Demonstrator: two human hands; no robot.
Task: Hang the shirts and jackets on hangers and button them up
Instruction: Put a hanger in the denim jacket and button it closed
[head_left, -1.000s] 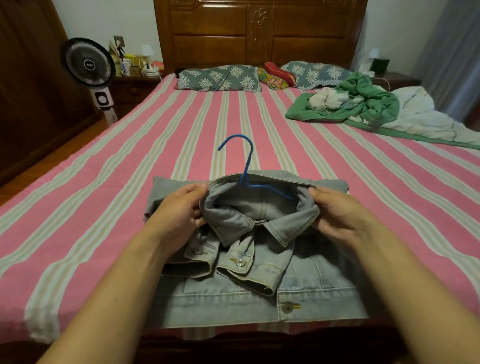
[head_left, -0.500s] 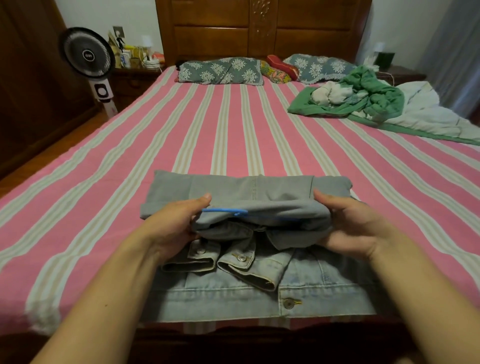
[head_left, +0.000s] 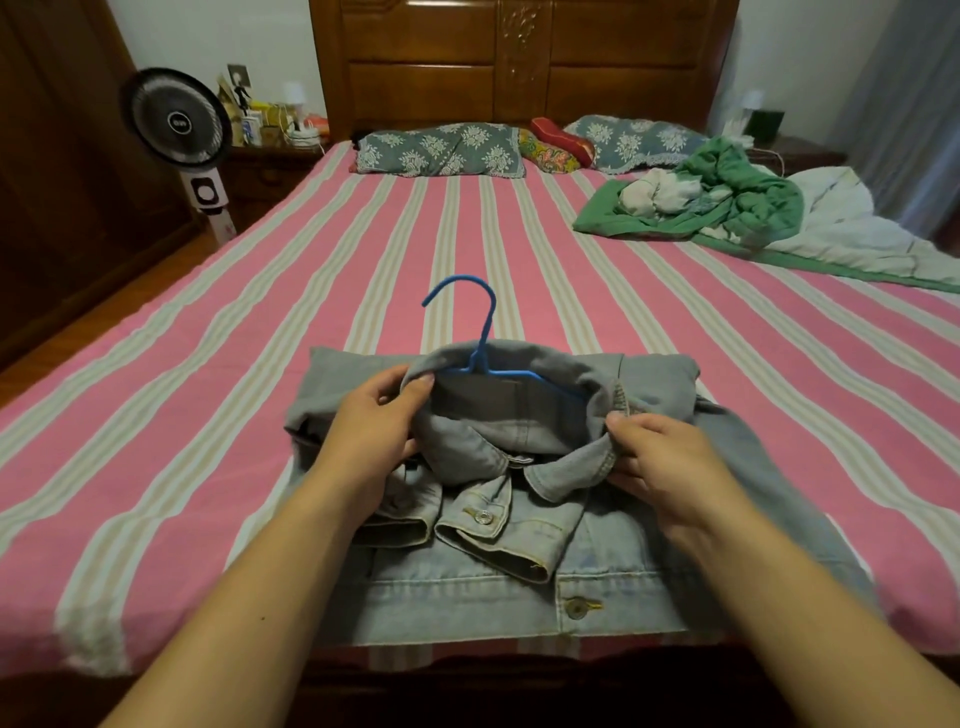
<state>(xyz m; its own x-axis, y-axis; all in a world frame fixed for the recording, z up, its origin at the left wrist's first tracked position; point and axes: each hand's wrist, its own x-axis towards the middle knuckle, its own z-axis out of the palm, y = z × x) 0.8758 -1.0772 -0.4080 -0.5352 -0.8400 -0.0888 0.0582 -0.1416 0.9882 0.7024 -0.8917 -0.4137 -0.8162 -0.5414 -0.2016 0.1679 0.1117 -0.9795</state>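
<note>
Now hanger hook (head_left: 464, 312) out of collar (head_left: 519, 447) again.

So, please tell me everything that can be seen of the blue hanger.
The blue hanger looks thin, like coated wire or plastic. Its hook rises out of the collar opening of the denim jacket and curves to the left. Below the hook, part of one shoulder bar shows inside the collar, running right; the rest is hidden under the cloth. The left hand and right hand grip the collar, not the hanger itself.
</note>
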